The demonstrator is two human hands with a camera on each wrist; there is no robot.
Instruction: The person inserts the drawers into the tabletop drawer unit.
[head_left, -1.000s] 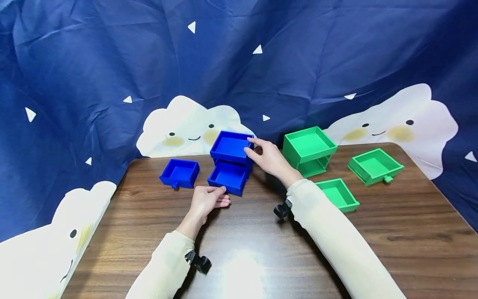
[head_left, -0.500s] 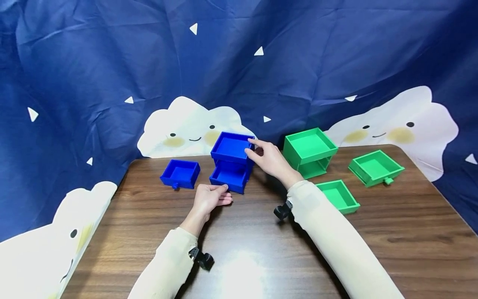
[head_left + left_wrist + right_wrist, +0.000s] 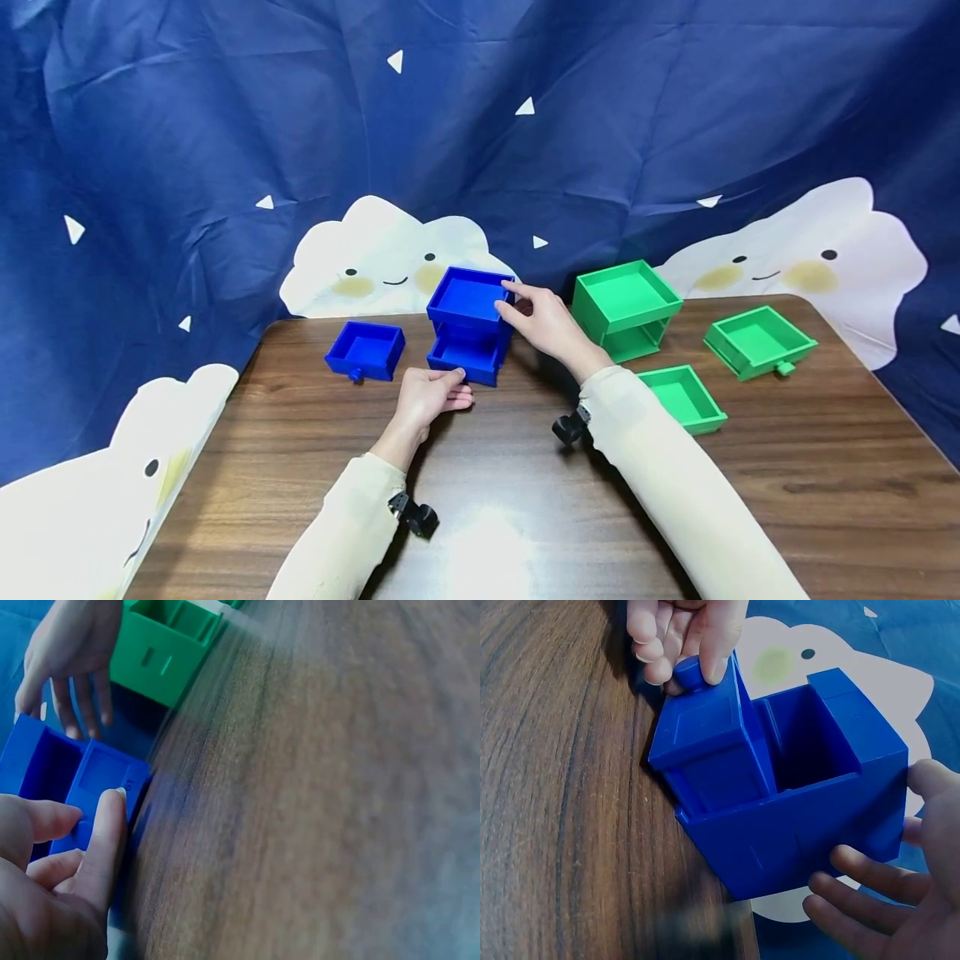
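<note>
A small blue drawer cabinet (image 3: pixel 471 298) with a tray-like top stands at the back of the table. Its blue drawer (image 3: pixel 467 353) is partly inside the lower slot and sticks out in front; the slot above has no drawer. My left hand (image 3: pixel 427 397) pinches the drawer's round knob (image 3: pixel 689 673) between thumb and fingers. At the cabinet's upper right edge, my right hand (image 3: pixel 546 323) holds the frame, thumb and index finger over the top rim, the other fingers along the side (image 3: pixel 802 840).
A second blue drawer (image 3: pixel 366 350) lies left of the cabinet. To the right stands a green cabinet (image 3: pixel 628 300) with open slots, and two green drawers (image 3: pixel 761 340) lie near it. A blue cloth with clouds (image 3: pixel 390 250) hangs behind the table (image 3: pixel 300 467).
My left hand has pushed the blue drawer a little farther into the cabinet. The right hand keeps its place on the cabinet, and the head view has shifted slightly.
</note>
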